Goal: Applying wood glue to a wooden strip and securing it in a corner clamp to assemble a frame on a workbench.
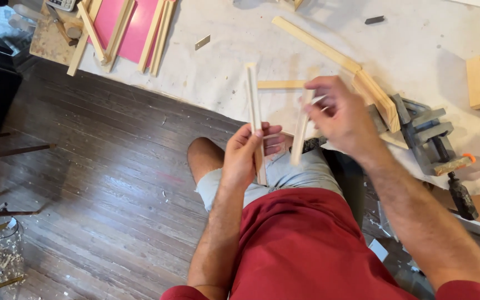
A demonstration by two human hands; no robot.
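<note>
His left hand (245, 153) is clamped round an upright wooden strip (253, 105), while his right hand (340, 111) pinches a second, near-parallel strip (300, 139) just beside it.

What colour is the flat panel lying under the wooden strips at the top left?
Bright pink panel, clearest in the head view.

Even, soft daylight fills my workspace: the pale surface (240, 61) reads bright without glare, the dark wooden floor (95, 183) dimmer beside it. My right hand (343, 114) is smeared by motion blur; my left hand (245, 153) stays sharp. Shadows are faint, and lines bend near the edges.
</note>
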